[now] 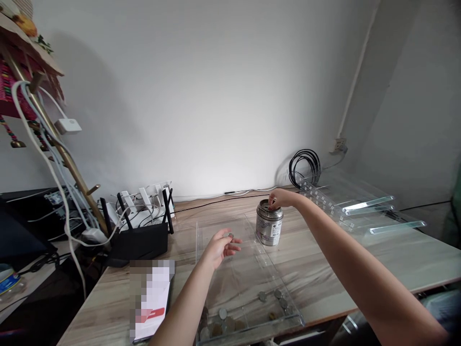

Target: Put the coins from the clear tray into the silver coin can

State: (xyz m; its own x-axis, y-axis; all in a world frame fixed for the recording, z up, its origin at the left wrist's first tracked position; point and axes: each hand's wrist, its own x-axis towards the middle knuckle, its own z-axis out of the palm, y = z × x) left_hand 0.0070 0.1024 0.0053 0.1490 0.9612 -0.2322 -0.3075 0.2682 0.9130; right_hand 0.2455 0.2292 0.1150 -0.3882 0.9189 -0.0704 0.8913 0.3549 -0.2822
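Note:
My left hand (pixel 220 249) is held above a clear plastic tray (pixel 252 269), palm partly turned up, with a coin (pixel 231 235) by the thumb and fingers. My right hand (pixel 281 198) reaches to the top of a silver tin can (pixel 264 227) with a printed label. Its fingertips are pinched together at the can's opening, and whatever they hold is hidden. Silver coins (pixel 223 314) and a few brownish ones lie at the tray's near left end. Several more coins (pixel 281 300) are near its right corner.
A phone (pixel 153 300), partly pixelated, lies left of the tray. Behind it are a black router (pixel 139 240) and white devices with cables. Coiled black cable (pixel 304 166) leans on the wall. Stacked clear plastic panels (pixel 363 204) lie on the right.

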